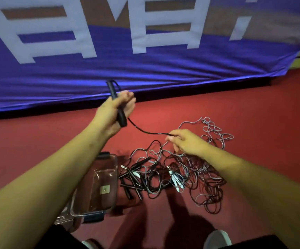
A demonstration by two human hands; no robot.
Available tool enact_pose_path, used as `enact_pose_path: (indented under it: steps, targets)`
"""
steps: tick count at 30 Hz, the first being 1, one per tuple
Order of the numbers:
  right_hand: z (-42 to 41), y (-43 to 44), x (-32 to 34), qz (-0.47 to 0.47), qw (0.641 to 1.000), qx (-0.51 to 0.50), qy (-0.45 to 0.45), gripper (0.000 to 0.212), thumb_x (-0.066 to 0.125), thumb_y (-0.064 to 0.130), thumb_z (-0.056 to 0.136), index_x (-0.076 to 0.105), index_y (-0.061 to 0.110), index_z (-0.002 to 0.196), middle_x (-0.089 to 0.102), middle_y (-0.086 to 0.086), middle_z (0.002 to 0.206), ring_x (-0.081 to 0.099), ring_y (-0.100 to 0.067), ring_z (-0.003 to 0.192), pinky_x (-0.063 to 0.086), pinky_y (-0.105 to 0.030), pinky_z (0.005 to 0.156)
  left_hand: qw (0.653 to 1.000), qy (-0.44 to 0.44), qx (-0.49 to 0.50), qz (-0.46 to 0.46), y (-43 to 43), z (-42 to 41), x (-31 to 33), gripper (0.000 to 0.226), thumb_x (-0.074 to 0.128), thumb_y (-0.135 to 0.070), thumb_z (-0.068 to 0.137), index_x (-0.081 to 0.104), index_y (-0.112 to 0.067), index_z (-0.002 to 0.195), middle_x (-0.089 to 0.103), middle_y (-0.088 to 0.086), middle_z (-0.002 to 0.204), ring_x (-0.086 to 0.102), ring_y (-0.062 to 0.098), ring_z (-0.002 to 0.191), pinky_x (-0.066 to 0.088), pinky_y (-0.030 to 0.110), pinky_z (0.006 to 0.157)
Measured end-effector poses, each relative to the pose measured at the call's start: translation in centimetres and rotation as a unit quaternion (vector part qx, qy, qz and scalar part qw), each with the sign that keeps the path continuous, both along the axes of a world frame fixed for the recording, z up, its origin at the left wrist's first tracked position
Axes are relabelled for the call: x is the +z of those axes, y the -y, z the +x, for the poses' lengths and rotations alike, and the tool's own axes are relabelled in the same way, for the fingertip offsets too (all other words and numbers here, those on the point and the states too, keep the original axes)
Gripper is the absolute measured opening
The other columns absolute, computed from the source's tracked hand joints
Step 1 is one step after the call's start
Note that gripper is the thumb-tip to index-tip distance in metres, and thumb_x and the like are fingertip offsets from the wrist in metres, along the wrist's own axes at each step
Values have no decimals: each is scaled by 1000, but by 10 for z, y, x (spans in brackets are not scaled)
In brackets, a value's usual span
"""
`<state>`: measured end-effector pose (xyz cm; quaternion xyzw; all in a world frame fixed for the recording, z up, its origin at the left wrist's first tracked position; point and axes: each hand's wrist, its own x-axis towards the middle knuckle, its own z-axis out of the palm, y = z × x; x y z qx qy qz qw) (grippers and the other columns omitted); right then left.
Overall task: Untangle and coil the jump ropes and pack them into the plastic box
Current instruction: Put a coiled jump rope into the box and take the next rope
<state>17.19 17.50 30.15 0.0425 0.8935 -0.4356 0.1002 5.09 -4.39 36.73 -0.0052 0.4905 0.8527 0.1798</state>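
Observation:
My left hand (117, 107) is raised and closed around black jump rope handles (121, 117), one end sticking up past my fist. Their black cord (145, 131) sags rightward to my right hand (185, 141), which pinches it between the fingertips. Below my right hand a tangled pile of jump ropes (187, 173) lies on the red floor, black and grey cords mixed, with several black and white handles on its left side. The clear plastic box (100, 186) stands left of the pile, partly hidden by my left forearm.
A large blue banner (145, 69) with white letters covers the floor beyond my hands, its edge running just behind the left hand. My shoe (217, 239) and dark trousers show at the bottom. Red floor (253, 114) stretches to the right.

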Motion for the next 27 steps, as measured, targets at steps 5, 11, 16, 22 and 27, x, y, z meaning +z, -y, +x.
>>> enact_pose_path:
  steps: [5,11,16,22,27]
  targets:
    - [4,35,58,46,995,65,-62,24,51,19,98,65,16,80,57,-1,53,44,-1,37,34,-13,44,953,-106,-194,-208,-8,57,-14,20,58,-13,96,61,-2,113,70,12,97,65,25,90,47,28,75]
    - [13,28,52,10,999,-7,-37,31,65,31,91,58,10,68,59,-2,54,48,-6,40,37,-15,43,905,-126,-264,-309,1,67,-6,13,59,-13,97,55,-7,87,42,-4,49,34,9,38,29,20,40]
    - [14,-7,26,54,998,-4,15,31,61,32,94,57,10,72,65,-8,64,51,-5,44,32,-19,44,979,-76,-94,-165,28,33,12,25,46,-9,100,45,-14,75,29,-11,43,25,2,36,24,16,36]
    - [26,-38,3,96,994,-4,59,27,52,29,98,67,8,89,71,-7,71,39,-1,37,31,-14,41,954,-93,7,-286,83,0,-7,20,53,-8,98,50,-11,78,40,-6,46,38,10,38,31,18,37]
    - [16,-5,28,3,1000,-15,-20,23,55,28,97,72,14,89,43,6,47,36,-9,41,32,-23,47,816,-150,-65,-554,82,4,-26,18,68,-20,91,67,-3,97,68,14,80,66,27,69,57,35,73]
